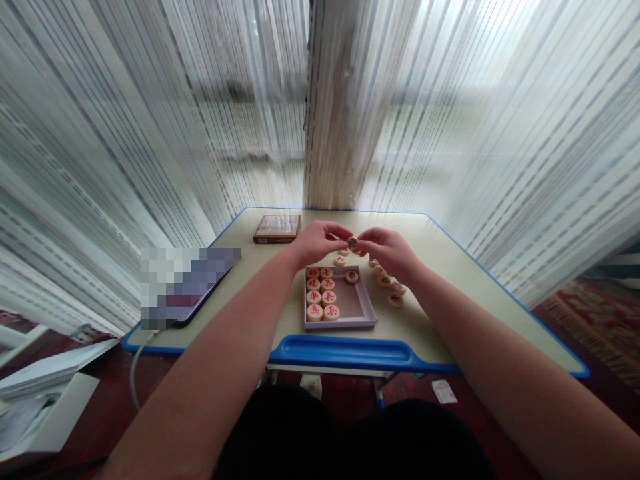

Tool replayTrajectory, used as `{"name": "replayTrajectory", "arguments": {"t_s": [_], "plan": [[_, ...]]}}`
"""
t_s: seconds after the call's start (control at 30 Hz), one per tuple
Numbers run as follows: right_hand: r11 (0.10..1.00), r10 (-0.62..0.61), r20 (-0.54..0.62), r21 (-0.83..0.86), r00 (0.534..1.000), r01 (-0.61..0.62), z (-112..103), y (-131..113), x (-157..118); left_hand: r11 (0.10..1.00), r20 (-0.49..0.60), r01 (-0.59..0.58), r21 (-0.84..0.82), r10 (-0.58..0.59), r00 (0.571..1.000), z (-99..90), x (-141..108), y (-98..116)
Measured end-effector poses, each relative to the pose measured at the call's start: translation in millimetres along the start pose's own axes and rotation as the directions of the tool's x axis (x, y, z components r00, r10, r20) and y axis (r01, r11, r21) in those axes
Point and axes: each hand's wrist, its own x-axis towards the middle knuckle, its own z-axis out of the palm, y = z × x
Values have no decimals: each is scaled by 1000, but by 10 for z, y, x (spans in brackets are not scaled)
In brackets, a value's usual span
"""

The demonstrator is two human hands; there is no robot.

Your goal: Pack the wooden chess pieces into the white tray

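The left hand [320, 241] and right hand [387, 248] pinch one xiangqi piece [353, 243] between fingertips, apparently steadying it, near the open tray's [349, 304] far rim. Red pieces [313, 297] stand in two columns, likely to fit snugly. The right hand partly obstructs loose black pieces [384, 281]; a closed box [277, 228] lies farther left.

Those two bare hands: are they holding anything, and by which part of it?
Yes: a round, wood-coloured game piece with a black character. The left hand and right hand grip its rim from opposite sides.
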Motion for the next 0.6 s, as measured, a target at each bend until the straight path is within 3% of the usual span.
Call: {"name": "replayTrajectory", "arguments": {"t_s": [0.1, 0.17, 0.33, 0.6], "plan": [[1000, 26, 2, 11, 1000, -26, 0, -23, -4, 999, 23, 1, 40, -2, 1000, 20, -27, 42], [999, 39, -9, 27, 999, -39, 0, -26, -2, 986, 2, -29, 163, 29, 1000, 42, -46, 72], [989, 82, -35, 125, 996, -77, -4, -25, 12, 845, -59, -196, 498, 259, 964, 82, -61, 103], [971, 124, -2, 204, 992, -121, -15, -30, 18, 783, -33, -274, 558, 351, 936, 82, -57, 126]]}}
